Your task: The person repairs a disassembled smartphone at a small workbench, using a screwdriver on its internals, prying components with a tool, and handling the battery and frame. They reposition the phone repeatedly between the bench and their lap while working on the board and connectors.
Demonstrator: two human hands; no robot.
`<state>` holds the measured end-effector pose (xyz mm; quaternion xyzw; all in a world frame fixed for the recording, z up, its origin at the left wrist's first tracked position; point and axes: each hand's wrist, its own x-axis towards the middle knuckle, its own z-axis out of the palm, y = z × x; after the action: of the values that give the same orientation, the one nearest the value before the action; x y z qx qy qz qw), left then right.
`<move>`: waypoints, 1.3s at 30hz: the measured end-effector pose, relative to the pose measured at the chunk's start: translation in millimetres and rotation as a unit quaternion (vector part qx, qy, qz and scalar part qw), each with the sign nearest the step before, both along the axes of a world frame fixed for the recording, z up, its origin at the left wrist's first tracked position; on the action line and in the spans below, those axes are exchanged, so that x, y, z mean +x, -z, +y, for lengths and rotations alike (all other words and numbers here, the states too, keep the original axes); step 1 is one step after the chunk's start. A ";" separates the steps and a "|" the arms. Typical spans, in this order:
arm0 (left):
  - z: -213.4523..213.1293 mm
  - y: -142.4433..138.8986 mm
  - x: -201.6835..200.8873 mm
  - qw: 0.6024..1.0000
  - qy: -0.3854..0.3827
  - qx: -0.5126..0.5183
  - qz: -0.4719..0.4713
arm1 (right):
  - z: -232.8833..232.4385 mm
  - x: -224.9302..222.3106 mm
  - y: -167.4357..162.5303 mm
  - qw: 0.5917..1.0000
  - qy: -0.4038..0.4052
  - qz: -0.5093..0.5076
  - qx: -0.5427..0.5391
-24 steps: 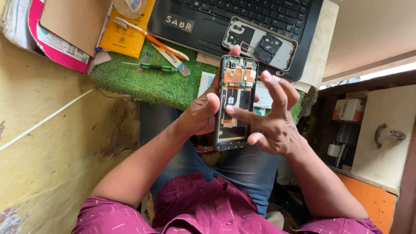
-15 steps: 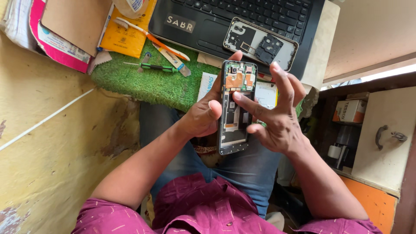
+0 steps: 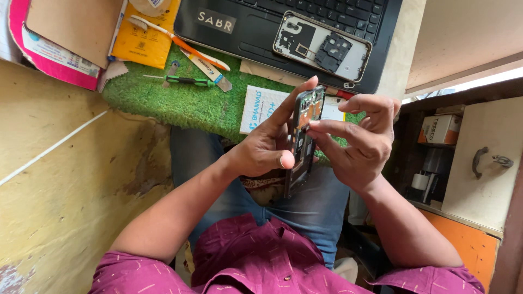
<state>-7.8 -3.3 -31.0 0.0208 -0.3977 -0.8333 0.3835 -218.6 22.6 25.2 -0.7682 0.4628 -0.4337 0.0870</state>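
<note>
Head view, our only camera, looks down on us. Our left hand (image 3: pixel 261 155) grips an opened phone (image 3: pixel 300 142), thumb pressed on its near edge and forefinger stretched along the top; our right hand (image 3: pixel 362 144) pinches its upper edge with curled fingers (image 3: pixel 335 128). We hold the phone over our lap, turned nearly edge-on, so its inner parts are hard to make out. A white card (image 3: pixel 260 106) lies partly hidden behind our hands. On the laptop (image 3: pixel 245 27), cut off at the top, rests the removed back cover (image 3: pixel 321 46). A green screwdriver (image 3: pixel 188 81) lies on the green mat (image 3: pixel 163 100) covering the counter. A cabinet (image 3: pixel 479 163) stands to the right.
</note>
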 end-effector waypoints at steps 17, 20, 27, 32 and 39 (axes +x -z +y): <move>-4.7 6.4 21.2 0.998 -0.015 -0.035 -0.055 | -16.1 19.6 -2.9 0.995 -0.065 0.049 0.056; -3.6 10.2 23.1 1.000 0.009 0.004 0.005 | -16.6 25.0 -0.5 0.993 -0.071 0.063 0.065; -1.9 13.4 23.4 0.998 0.011 0.018 0.052 | -14.9 28.0 5.7 0.995 -0.068 0.051 0.051; 1.1 15.0 27.5 0.999 0.011 0.022 0.042 | -12.8 33.6 9.1 0.996 -0.064 0.049 0.033; 2.1 14.4 28.7 1.000 0.000 0.017 0.009 | -9.6 37.3 5.2 0.996 -0.044 0.053 -0.048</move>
<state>20.9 -1.2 -45.4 0.0196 -0.3801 -0.8398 0.3871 -181.3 13.0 19.9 -0.8127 0.4112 -0.4105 0.0441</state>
